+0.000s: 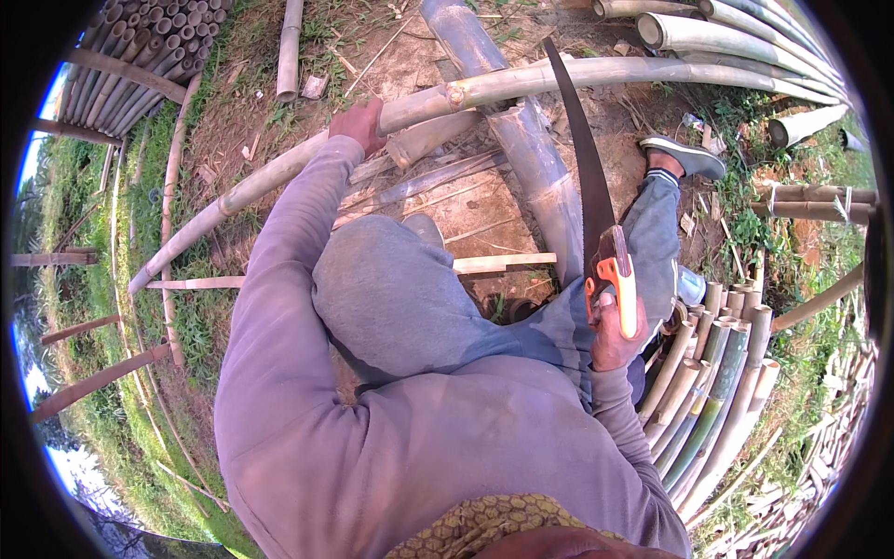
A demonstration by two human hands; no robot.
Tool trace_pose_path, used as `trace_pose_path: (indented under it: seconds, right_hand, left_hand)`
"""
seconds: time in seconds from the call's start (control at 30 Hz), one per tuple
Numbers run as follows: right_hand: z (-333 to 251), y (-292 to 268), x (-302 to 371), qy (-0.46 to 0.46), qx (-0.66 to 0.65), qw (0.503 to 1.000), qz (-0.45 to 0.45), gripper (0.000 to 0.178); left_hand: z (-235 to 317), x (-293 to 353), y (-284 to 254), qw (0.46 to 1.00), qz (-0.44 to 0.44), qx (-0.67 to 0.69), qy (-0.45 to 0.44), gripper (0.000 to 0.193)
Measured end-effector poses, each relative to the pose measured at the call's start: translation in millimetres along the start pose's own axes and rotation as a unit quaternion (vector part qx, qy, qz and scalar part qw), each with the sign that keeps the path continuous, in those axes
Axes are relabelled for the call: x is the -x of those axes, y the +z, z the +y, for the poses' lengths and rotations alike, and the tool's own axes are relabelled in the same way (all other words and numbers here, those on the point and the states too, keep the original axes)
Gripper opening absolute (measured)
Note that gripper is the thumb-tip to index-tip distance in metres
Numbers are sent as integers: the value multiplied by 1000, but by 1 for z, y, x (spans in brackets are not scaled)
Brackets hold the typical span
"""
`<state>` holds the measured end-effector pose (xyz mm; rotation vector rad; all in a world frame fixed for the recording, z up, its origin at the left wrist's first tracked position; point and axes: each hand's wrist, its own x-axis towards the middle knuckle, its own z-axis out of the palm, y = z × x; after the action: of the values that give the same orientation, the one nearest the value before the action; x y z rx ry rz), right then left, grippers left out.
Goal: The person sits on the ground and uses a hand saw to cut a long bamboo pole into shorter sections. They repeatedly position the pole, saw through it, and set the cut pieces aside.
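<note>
My left hand (358, 127) is closed round a long pale bamboo pole (596, 72). The pole runs crosswise ahead of me and rests over a thicker grey bamboo log (537, 172) lying on the ground. At my right thigh, my right hand (616, 337) grips the orange and dark handle of a handsaw (589, 168). Its long dark blade points up and away, and the tip overlaps the pole in the picture; whether it touches cannot be told. Under the pole, near my left hand, lies a short bamboo piece (428, 140).
Cut bamboo lengths (712, 382) are stacked at my right side. More poles (708, 37) lie at the far right, and a large bamboo stack (154, 47) stands at the far left. A split bamboo strip (503, 263) lies before my knees. Chips litter the dirt.
</note>
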<state>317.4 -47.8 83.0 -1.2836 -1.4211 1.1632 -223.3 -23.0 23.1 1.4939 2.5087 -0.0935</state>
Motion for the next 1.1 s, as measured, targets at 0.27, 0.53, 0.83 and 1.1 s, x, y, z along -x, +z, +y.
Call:
trace_pose_path:
  seconds: [0.27, 0.53, 0.83, 1.1]
  right_hand:
    - [12, 15, -15, -37, -29, 998, -52, 27]
    - [30, 43, -20, -112, 0, 988, -103, 31]
    - [16, 40, -5, -100, 36, 990, -96, 24]
    - [13, 39, -13, -145, 65, 981, -109, 24]
  left_hand:
    - [59, 105, 13, 999, 23, -25, 19, 60]
    - [66, 101, -13, 998, -50, 13, 37, 76]
    - [127, 8, -38, 967, -152, 118, 168, 83]
    - [167, 15, -33, 973, -143, 129, 131, 71]
